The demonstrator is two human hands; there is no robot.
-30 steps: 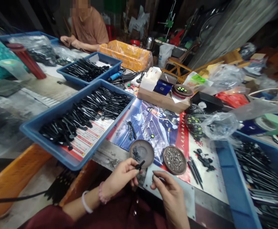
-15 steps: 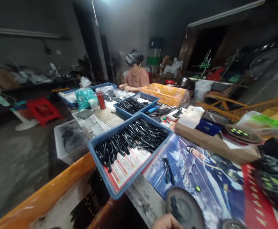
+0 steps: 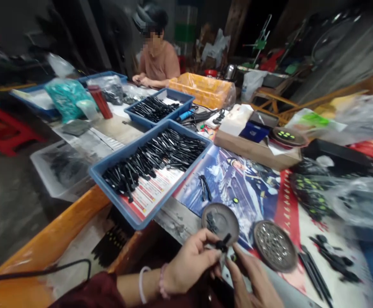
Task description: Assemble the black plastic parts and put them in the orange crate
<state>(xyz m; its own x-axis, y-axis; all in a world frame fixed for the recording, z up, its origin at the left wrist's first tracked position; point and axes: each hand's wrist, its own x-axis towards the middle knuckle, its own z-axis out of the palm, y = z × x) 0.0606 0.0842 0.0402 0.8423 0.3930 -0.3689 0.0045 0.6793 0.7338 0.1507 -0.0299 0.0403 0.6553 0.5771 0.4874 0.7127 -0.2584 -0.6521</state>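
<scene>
My left hand (image 3: pixel 189 261), with a white band and a pink bead bracelet at the wrist, pinches a small black part (image 3: pixel 223 243) near the bottom centre. My right hand (image 3: pixel 253 278) is beside it, thumb and fingers close around the lower end of the same piece; a yellow-green spot shows between them. Just behind the hands lies a round dish (image 3: pixel 227 218) with small black pieces. To the right, another dish (image 3: pixel 275 246) holds small shiny metal bits. A pair of black handles (image 3: pixel 204 187) and a black piece with a yellow-green mark (image 3: pixel 235 200) lie on the poster (image 3: pixel 218 171).
A blue tray (image 3: pixel 144 224) of black handles stands at centre, a second blue tray (image 3: pixel 188 102) behind. An orange crate (image 3: pixel 45 226) is at lower left. Black tools (image 3: pixel 314 273) and plastic bags (image 3: pixel 353 201) lie right. Across the table sits a person (image 3: pixel 160 60).
The view has tilted down and turned right. Both my hands now show, together around a black part; before, only part of one hand was at the bottom edge.
</scene>
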